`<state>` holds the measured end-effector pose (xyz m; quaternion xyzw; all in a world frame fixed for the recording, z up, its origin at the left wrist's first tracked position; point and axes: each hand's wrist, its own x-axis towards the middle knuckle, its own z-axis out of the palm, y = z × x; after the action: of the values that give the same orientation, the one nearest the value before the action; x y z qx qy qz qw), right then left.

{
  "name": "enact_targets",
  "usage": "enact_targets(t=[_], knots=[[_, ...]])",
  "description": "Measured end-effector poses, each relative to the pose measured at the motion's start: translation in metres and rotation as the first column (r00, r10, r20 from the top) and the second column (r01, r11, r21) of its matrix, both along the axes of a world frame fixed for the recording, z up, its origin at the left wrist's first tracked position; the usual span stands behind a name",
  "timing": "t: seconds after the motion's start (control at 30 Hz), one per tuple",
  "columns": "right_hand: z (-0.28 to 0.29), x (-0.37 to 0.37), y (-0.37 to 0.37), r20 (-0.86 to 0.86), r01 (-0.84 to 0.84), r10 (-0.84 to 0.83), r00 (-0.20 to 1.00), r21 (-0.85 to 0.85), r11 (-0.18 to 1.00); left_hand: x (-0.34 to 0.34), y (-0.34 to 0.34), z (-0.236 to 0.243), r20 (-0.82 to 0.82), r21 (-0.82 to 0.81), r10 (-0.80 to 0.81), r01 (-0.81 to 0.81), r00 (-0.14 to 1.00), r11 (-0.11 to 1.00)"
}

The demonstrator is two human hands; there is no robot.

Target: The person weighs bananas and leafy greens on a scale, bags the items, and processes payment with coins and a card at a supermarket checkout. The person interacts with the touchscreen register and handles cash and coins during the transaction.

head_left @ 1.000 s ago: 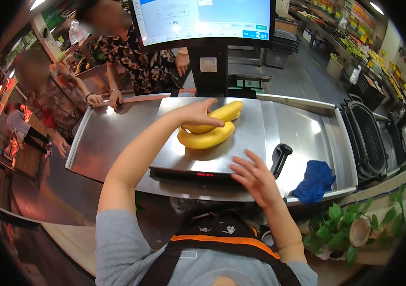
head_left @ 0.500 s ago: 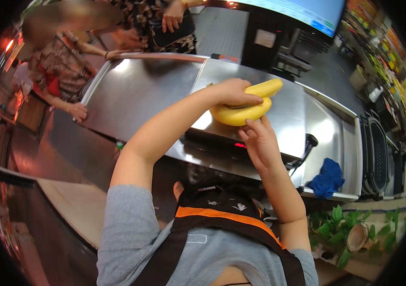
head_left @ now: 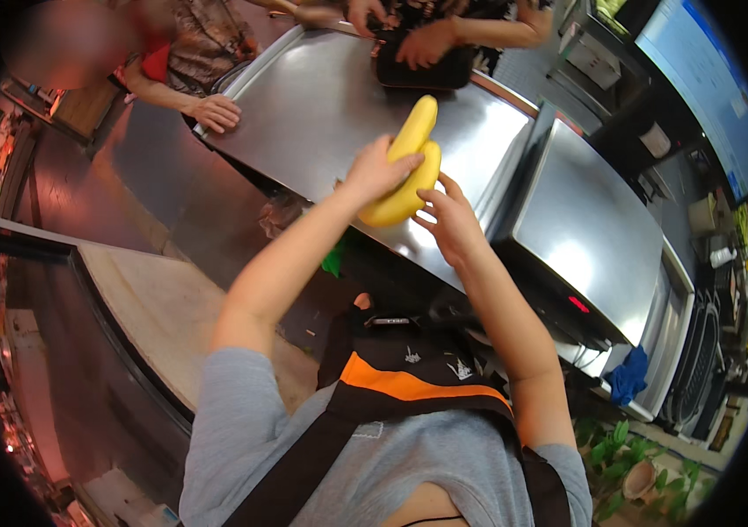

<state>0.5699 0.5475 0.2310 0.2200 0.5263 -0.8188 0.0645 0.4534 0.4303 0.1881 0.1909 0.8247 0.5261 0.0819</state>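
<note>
Two yellow bananas (head_left: 402, 195) are gripped in my left hand (head_left: 378, 172), its fingers and thumb wrapped around them. They are held tilted above the steel counter (head_left: 303, 105), at its near edge. Just to their right is my right hand (head_left: 453, 220), fingers spread, fingertips at the side of the lower banana. Whether those fingertips press on it I cannot tell. Further right stands a scale with a flat metal plate (head_left: 598, 220) and a red lit display (head_left: 578, 304).
Across the counter a person's hands (head_left: 426, 44) are at a black bag (head_left: 422, 70). Another person's hand (head_left: 216, 113) rests on the counter's left corner. A screen (head_left: 708, 88) stands far right; a blue cloth (head_left: 627, 376) lies at the right end, above a plant (head_left: 620, 452).
My left hand has carried the bananas from over the scale plate leftward to over the counter, and my right hand has followed. The view has turned left; the black bag is now at the counter.
</note>
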Motion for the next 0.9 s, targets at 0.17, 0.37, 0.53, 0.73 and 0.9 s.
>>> enact_targets(t=[0.17, 0.37, 0.53, 0.73, 0.9], knots=[[-0.056, -0.027, -0.012, 0.163, -0.007, -0.014, 0.987, 0.127, 0.992, -0.002, -0.011, -0.065, 0.131, -0.117, 0.143, -0.128, 0.981, 0.985], [-0.098, -0.032, 0.003, 0.197, 0.061, -0.117, 0.974, 0.27, 0.961, 0.003, 0.003, -0.075, 0.216, -0.263, 0.069, -0.01, 0.974, 0.965], [-0.106, -0.015, 0.002, 0.19, 0.174, -0.197, 0.962, 0.131, 0.976, 0.026, -0.057, -0.058, -0.059, 0.179, 0.165, -0.152, 0.985, 0.972], [-0.114, 0.047, -0.01, 0.067, 0.279, -0.316, 0.947, 0.319, 0.906, 0.036, -0.199, -0.154, -0.225, -0.072, 0.475, -0.501, 0.851, 0.862], [-0.127, 0.07, -0.029, 0.199, 0.06, -0.142, 0.97, 0.372, 0.926, 0.007, -0.204, -0.241, -0.025, -0.328, 0.183, -0.181, 0.983, 0.927]])
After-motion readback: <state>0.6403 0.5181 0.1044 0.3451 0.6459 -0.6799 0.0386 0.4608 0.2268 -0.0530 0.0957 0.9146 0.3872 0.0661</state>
